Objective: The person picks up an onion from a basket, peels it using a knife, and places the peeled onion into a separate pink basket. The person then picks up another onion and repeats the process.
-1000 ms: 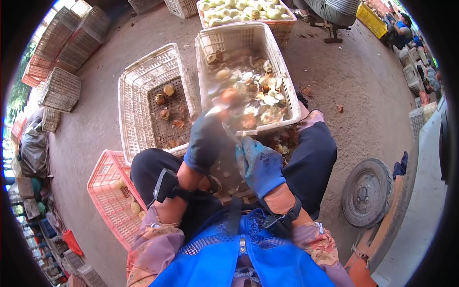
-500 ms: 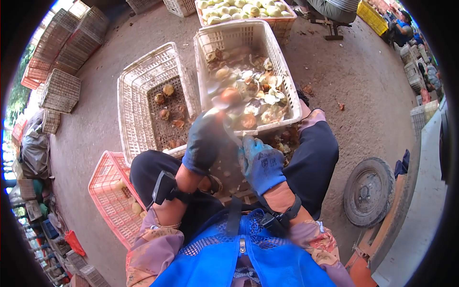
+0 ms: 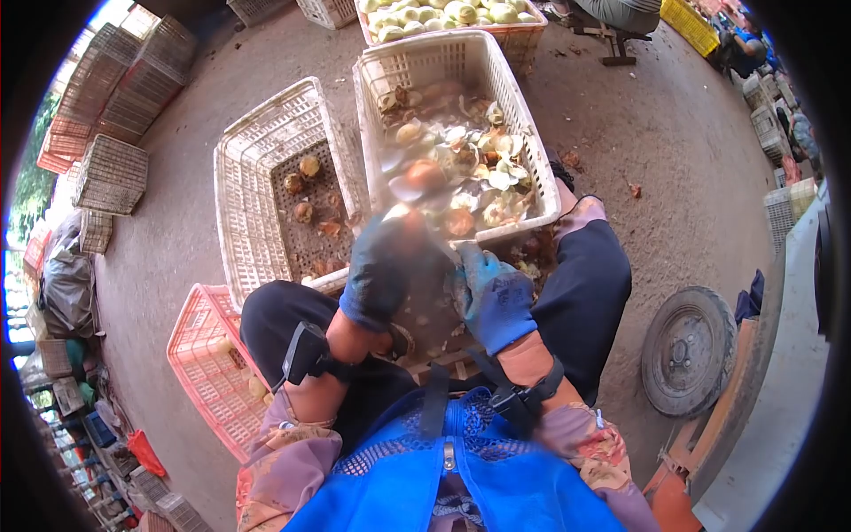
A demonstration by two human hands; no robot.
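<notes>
My left hand (image 3: 383,270), in a dark blue glove, is closed at the near edge of a white crate (image 3: 523,124). A blurred smear in the picture hides what its fingers hold. Beside it, my right hand (image 3: 498,300) wears a blue glove with grey-blue fingers. Its fingers are curled towards the left hand, and what they grip is hidden. Inside the white crate lie onion skins (image 3: 505,173) and several onions, among them a brown onion (image 3: 424,175) close to my left hand.
A second white crate (image 3: 235,191) on the left holds a few onions (image 3: 309,166) and skins. Peeled onions (image 3: 461,12) fill a crate at the back. By my left knee stands a pink crate (image 3: 199,337). A wheel (image 3: 689,352) rests on the right; stacked crates (image 3: 146,80) stand far left.
My right hand has shifted slightly to the right and tilted. My left hand stays nearly in place. The view has moved a little.
</notes>
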